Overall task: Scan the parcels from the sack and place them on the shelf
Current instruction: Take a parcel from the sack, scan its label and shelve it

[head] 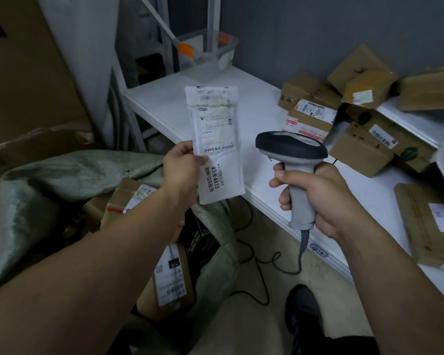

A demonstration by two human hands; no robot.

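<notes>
A white padded mailer (215, 142) is pinched at its left edge by the left hand (181, 170) and held upright above the open sack (69, 175), label side up. A corded scanner (292, 160) is gripped by its handle in the right hand (323, 198), over the white shelf (249, 119) where scanned boxes (310, 108) are piled. A misread is judged possible, since the scanner head is seen pointing away from the mailer's barcode. The thin edge grip could also be lost.
</notes>
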